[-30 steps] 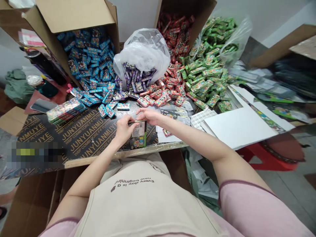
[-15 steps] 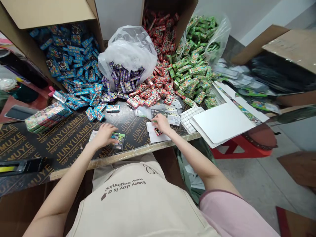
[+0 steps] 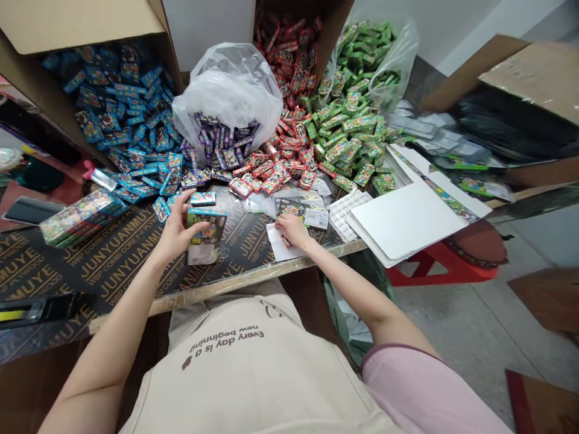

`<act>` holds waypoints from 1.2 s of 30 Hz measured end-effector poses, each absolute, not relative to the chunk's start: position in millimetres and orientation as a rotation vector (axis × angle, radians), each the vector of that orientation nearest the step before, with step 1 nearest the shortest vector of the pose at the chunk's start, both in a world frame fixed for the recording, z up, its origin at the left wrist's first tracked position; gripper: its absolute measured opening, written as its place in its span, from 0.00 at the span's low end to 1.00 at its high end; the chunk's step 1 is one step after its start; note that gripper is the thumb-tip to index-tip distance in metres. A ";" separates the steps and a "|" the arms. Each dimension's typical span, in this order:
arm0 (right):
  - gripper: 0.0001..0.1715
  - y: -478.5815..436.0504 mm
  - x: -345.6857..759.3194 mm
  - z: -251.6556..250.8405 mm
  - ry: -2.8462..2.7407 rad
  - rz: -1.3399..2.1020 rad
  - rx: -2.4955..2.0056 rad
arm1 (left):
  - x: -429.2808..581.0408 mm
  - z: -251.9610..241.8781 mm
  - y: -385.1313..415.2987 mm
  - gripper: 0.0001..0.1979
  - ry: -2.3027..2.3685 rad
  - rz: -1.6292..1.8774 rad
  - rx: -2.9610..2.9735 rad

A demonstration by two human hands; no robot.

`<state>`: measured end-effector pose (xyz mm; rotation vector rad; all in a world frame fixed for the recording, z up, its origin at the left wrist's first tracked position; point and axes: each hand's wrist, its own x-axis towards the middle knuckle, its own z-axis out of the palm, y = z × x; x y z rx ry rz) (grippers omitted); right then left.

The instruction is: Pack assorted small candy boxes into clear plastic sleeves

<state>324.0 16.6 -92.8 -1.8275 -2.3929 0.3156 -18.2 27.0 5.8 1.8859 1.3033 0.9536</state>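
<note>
My left hand is closed on a colourful printed pack, held upright just above the dark plywood tabletop. My right hand rests on a white slip of paper near the table's front edge, fingers curled over a small red packet. Whether it grips the packet I cannot make out. Behind both hands lie heaps of small packets: blue, purple, red and green.
A clear plastic bag covers the purple heap. Cardboard boxes stand at the back. White sheets and a blister tray lie to the right. A wrapped stack of packs sits left, above a red stool.
My left hand first laid the pack flat on the table, then lifted it upright again. My right hand moved off the pack to the white paper and the red packet.
</note>
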 end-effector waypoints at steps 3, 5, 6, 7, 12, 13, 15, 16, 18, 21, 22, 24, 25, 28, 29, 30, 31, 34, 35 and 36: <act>0.12 15.5 323.4 -88.2 -2.419 0.347 -1.852 | -9.2 3.9 19.8 0.21 1.209 1.031 1.886; 0.10 16.3 324.7 -82.9 -2.438 0.386 -1.848 | -2.2 -3.6 13.5 0.17 1.157 1.007 1.892; 0.10 17.8 325.9 -79.3 -2.448 0.423 -1.844 | 0.8 -7.3 10.9 0.17 1.147 0.996 1.888; 0.10 20.3 327.3 -74.6 -2.462 0.473 -1.835 | 3.2 -10.1 8.9 0.16 1.154 0.996 1.883; 0.06 49.1 321.6 -27.1 -2.533 0.772 -1.687 | 14.4 -8.1 6.7 0.13 1.289 1.026 1.922; 0.05 56.0 315.2 -12.0 -2.502 0.838 -1.608 | 17.4 -5.5 7.5 0.12 1.302 1.041 1.923; 0.05 67.8 296.8 20.6 -2.381 1.036 -1.387 | 23.5 0.0 9.7 0.10 1.299 1.075 1.912; 0.06 72.2 285.8 36.4 -2.312 1.168 -1.260 | 26.1 2.5 11.3 0.09 1.283 1.085 1.914; 0.10 78.1 263.0 63.1 -2.210 1.434 -1.073 | 28.8 6.2 14.6 0.06 1.211 1.071 1.948; 0.16 81.6 235.3 83.6 -2.207 1.702 -0.934 | 26.6 7.3 18.1 0.02 1.066 1.021 2.020; 0.17 82.0 228.8 85.5 -2.240 1.765 -0.913 | 24.8 6.8 18.2 0.02 1.034 1.017 2.029; 0.18 83.0 219.3 85.0 -2.309 1.861 -0.920 | 21.1 5.9 16.5 0.03 1.003 1.025 2.024; 0.18 83.6 215.8 83.7 -2.338 1.891 -0.944 | 19.7 5.7 14.8 0.03 1.000 1.028 2.015; 0.16 86.4 207.1 80.3 -2.441 1.878 -1.019 | 18.6 6.0 7.7 0.01 1.035 1.023 1.961; 0.16 87.4 204.2 79.8 -2.495 1.851 -1.026 | 19.2 5.9 5.3 0.01 1.085 1.023 1.926; 0.15 88.3 201.2 79.4 -2.554 1.817 -1.027 | 20.0 5.5 3.1 0.02 1.151 1.024 1.879; 0.15 89.0 198.2 79.2 -2.611 1.777 -1.026 | 20.9 4.9 1.3 0.03 1.221 1.030 1.823; 0.14 89.4 190.0 78.6 -2.730 1.667 -1.031 | 22.9 3.4 -2.2 0.06 1.339 1.063 1.693; 0.13 89.1 188.0 78.4 -2.746 1.641 -1.038 | 23.3 3.4 -3.0 0.07 1.342 1.071 1.685; 0.12 88.7 186.5 78.2 -2.752 1.622 -1.047 | 23.7 3.9 -3.8 0.07 1.341 1.075 1.693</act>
